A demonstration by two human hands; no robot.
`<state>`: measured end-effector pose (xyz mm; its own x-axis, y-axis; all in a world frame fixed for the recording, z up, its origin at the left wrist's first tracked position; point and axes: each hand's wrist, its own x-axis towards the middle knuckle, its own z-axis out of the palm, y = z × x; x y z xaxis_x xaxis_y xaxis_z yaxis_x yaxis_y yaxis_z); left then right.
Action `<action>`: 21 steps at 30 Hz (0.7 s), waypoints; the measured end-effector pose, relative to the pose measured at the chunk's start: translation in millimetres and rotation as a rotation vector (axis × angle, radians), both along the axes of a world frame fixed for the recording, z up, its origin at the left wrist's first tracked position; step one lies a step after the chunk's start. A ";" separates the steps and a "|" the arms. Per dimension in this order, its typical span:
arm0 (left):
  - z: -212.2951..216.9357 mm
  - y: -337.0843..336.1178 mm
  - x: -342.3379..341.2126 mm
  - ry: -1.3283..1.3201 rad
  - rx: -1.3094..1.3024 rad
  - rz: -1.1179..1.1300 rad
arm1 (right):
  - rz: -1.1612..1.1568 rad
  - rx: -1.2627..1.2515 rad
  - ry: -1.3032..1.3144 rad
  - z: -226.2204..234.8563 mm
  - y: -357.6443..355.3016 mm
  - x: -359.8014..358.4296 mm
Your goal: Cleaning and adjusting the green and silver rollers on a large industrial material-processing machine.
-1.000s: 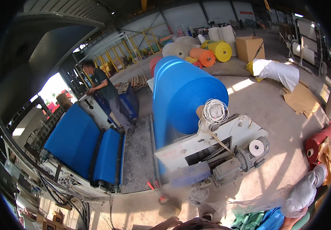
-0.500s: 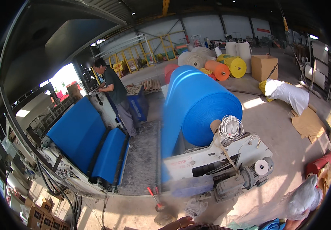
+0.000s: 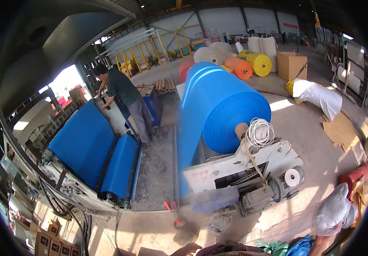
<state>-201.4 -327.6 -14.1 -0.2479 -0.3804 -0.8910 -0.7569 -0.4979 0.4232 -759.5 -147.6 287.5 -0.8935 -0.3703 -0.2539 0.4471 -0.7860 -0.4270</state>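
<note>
At the bottom edge my left hand [image 3: 187, 248] shows only in part, close to my checked clothing; I cannot make out its fingers. Nearest to it are a red-handled tool [image 3: 170, 208] and a crumpled clear plastic bag [image 3: 219, 224] on the floor. My right forearm comes in at the lower right. The right hand [image 3: 320, 241] meets a translucent plastic bag [image 3: 333, 210], which hides its fingers. Beyond my hands, a large roll of blue sheet [image 3: 235, 117] rests on a white machine frame [image 3: 201, 176], with a coiled white cable [image 3: 260, 132] at its core.
A co-worker in a dark shirt [image 3: 122, 87] leans over the machine holding blue sheet [image 3: 79, 147]. A grey motor [image 3: 284, 183] juts from the near frame. At right lie a red roll [image 3: 358, 170] and flattened cardboard [image 3: 341, 132]. Cables [image 3: 81, 230] trail at lower left.
My view has tipped down slightly, so the scene sits higher. My left hand has shifted left and lower. The co-worker has bent further forward, with an arm reaching down over the machine.
</note>
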 end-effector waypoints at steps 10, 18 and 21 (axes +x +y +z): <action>-57.6 -54.9 -33.0 0.252 -0.756 -1.239 | 0.005 -0.010 0.042 30.3 -12.4 31.6; -86.0 -66.2 22.5 0.324 0.192 0.036 | -0.030 0.004 0.217 17.6 -9.5 32.9; -52.0 -79.8 -10.6 -0.060 0.268 0.223 | -0.091 -0.003 0.228 11.0 5.2 36.2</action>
<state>-212.0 -407.4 -66.1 -0.1294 -0.1699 -0.9769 -0.6369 -0.7408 0.2132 -723.3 -142.5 298.6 -0.9574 -0.2860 -0.0403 0.2663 -0.8202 -0.5062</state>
